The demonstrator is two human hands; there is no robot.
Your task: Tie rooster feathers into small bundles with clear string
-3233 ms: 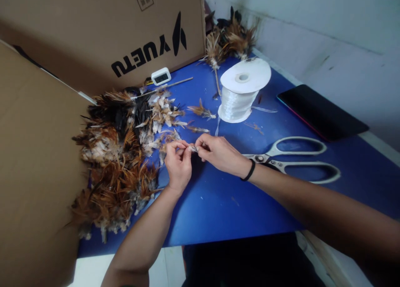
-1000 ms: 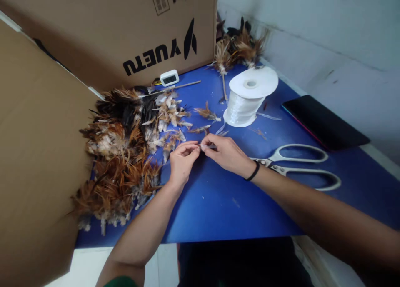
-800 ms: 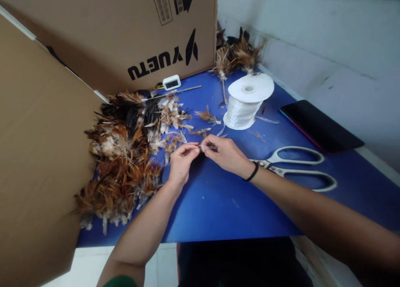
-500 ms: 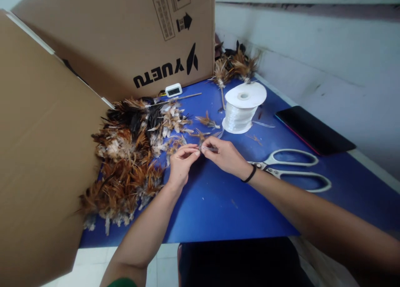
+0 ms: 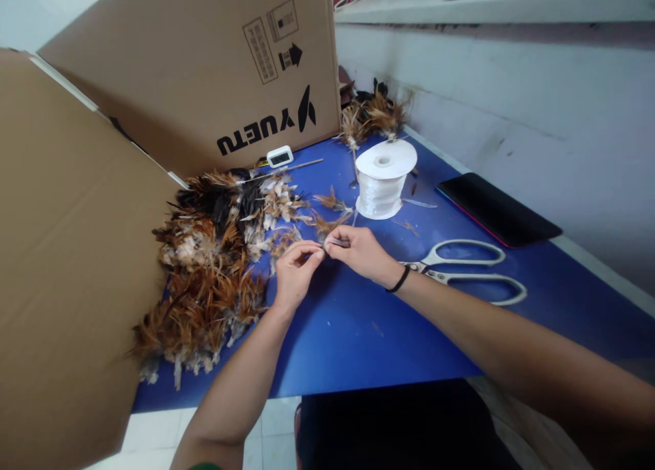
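My left hand (image 5: 299,271) is closed in a pinch at the base of a small bunch of brown feathers (image 5: 329,224). Fingertip to fingertip with it, my right hand (image 5: 361,254) pinches a thin white ribbon; the exact contact is hidden by the fingers. Behind the right hand stands the spool of white ribbon (image 5: 379,194), a strand running down from it toward the fingers. A loose feather tuft (image 5: 331,200) lies just beyond the bunch. Close to my right wrist, a pair of scissors (image 5: 434,273) with pale handles rests on the blue table (image 5: 358,347).
Piles of brown, black and whitish feathers (image 5: 205,279) cover the table's left side, beside a large cardboard box (image 5: 179,67). A small white digital timer (image 5: 280,157) and a thin stick (image 5: 301,164) sit behind. More feathers (image 5: 379,112) lie in the far corner; a dark phone (image 5: 499,207) lies right.
The view has tilted and shifted slightly, so things on the table appear a little further left. Both hands keep their pinch at nearly the same place.
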